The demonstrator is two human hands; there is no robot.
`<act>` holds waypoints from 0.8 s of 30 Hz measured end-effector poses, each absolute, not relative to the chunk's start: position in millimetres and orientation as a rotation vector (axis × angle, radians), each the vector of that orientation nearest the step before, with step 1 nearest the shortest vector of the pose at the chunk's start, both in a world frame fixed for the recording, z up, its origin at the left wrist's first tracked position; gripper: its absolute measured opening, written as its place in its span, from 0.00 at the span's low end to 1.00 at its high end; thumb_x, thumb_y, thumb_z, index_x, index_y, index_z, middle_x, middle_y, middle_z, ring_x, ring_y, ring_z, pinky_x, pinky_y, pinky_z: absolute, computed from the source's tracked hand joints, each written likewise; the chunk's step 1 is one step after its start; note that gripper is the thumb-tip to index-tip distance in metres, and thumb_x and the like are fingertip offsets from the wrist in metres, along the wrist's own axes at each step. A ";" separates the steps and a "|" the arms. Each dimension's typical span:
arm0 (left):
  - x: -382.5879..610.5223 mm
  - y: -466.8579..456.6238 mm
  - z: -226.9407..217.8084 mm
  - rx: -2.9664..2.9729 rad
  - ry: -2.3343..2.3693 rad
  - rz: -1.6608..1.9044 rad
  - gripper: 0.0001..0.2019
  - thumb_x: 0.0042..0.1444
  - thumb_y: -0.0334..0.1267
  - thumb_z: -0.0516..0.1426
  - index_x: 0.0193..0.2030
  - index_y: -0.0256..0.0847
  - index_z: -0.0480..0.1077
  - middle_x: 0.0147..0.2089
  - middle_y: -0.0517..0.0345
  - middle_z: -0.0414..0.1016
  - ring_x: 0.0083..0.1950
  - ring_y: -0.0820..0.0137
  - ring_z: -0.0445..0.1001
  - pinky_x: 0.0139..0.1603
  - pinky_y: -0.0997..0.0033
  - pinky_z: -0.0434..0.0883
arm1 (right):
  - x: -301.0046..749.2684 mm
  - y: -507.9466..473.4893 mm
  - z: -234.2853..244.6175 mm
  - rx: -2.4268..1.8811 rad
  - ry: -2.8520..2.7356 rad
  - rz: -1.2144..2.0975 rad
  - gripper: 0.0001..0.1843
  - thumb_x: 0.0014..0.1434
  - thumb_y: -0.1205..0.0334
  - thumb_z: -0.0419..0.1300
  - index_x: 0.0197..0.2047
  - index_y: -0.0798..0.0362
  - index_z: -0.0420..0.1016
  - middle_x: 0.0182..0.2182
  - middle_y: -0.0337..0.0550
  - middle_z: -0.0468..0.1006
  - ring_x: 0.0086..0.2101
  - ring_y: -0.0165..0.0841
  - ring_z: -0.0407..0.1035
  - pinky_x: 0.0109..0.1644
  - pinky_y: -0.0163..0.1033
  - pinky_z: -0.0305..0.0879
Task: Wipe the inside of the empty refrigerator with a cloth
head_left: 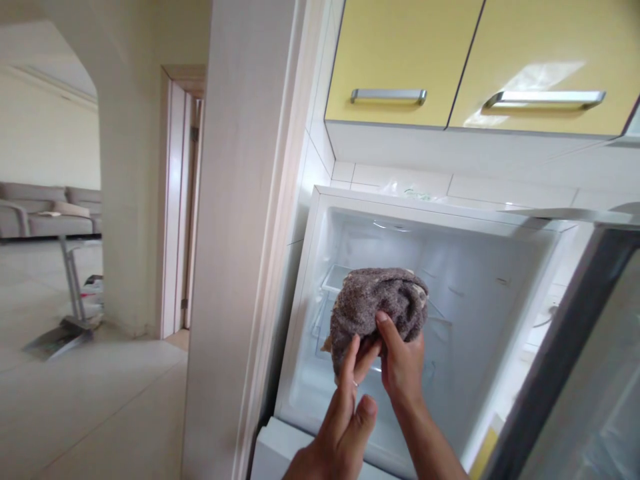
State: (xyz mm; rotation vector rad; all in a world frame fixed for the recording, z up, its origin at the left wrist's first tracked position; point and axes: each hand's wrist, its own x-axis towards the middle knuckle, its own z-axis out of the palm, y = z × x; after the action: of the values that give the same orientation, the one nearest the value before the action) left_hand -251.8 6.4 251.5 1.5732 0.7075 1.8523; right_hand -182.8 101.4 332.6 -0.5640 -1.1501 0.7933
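Note:
A grey-brown fuzzy cloth (pixel 377 303) is bunched up in front of an open white fridge compartment (pixel 480 293). My right hand (pixel 403 363) grips the cloth from below, fingers closed round its lower edge. My left hand (pixel 345 417) reaches up beside it, with its fingers touching and pinching the bottom of the same cloth. The compartment behind the cloth is bare white, with a clear shelf (pixel 335 277) visible at the back left.
The fridge door (pixel 575 373) stands open at the right. Yellow wall cupboards (pixel 400 47) with metal handles hang above. A white door frame (pixel 240 253) stands left of the fridge. Beyond it lie a tiled floor, a grey sofa (pixel 45 213) and a metal stand (pixel 73 293).

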 end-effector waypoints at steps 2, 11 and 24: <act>-261.2 3.4 253.3 1.672 0.774 1.877 0.36 0.69 0.52 0.52 0.79 0.54 0.41 0.74 0.45 0.62 0.78 0.56 0.53 0.78 0.43 0.48 | -177.6 118.5 342.6 -0.543 -1.094 0.847 0.42 0.53 0.46 0.69 0.66 0.58 0.65 0.52 0.53 0.78 0.50 0.42 0.75 0.59 0.52 0.70; -355.8 60.7 292.7 1.454 1.601 2.359 0.22 0.65 0.47 0.55 0.63 0.43 0.67 0.64 0.42 0.73 0.63 0.55 0.74 0.66 0.44 0.69 | -166.3 146.4 383.8 -0.636 -1.339 0.446 0.60 0.54 0.47 0.67 0.77 0.54 0.34 0.73 0.58 0.51 0.70 0.44 0.54 0.74 0.56 0.47; -408.2 173.7 278.0 1.855 2.169 2.322 0.31 0.72 0.46 0.44 0.77 0.34 0.47 0.71 0.31 0.65 0.67 0.53 0.72 0.63 0.51 0.74 | -308.8 266.3 420.2 -0.541 -1.633 0.227 0.39 0.57 0.61 0.52 0.73 0.58 0.58 0.60 0.57 0.70 0.59 0.44 0.65 0.68 0.53 0.60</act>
State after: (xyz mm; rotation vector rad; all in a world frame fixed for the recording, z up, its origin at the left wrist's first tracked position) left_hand -408.2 173.7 278.0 1.8549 2.1688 2.3216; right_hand -308.8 266.3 420.2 -0.5406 -1.6326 0.2269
